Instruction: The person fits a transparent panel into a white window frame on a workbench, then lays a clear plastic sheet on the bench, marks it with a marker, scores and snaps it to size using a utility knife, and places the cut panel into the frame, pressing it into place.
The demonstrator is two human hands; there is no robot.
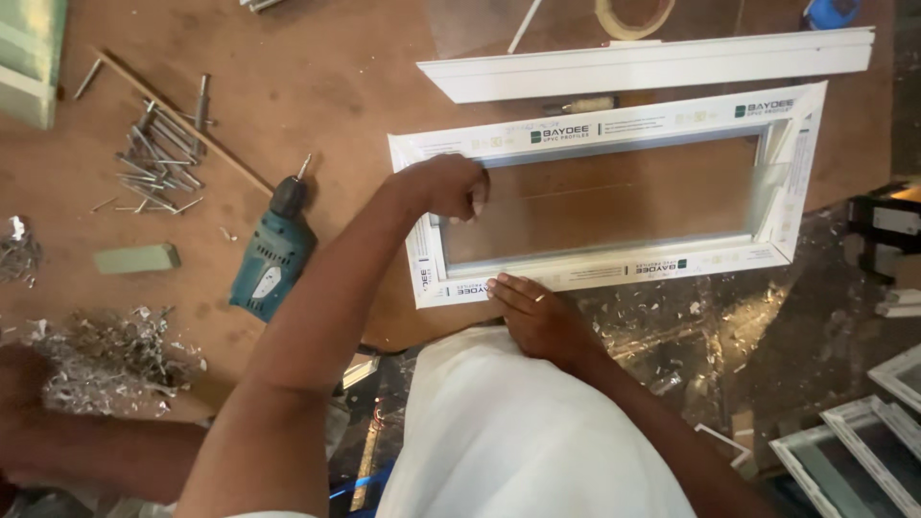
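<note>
White plastic window frame (614, 129) on the brown tabletop (317, 77).
Left hand (451, 185) fingers curled on its nine-o'clock corner; right hand (537, 315) flat, fingers together, at six.

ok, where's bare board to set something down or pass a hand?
Bare board lies between the screw pile and the white frame, above the drill. Left edge is crowded: shavings and green block. Left hand and right hand rest on the frame; a white profile lies behind it.
</note>
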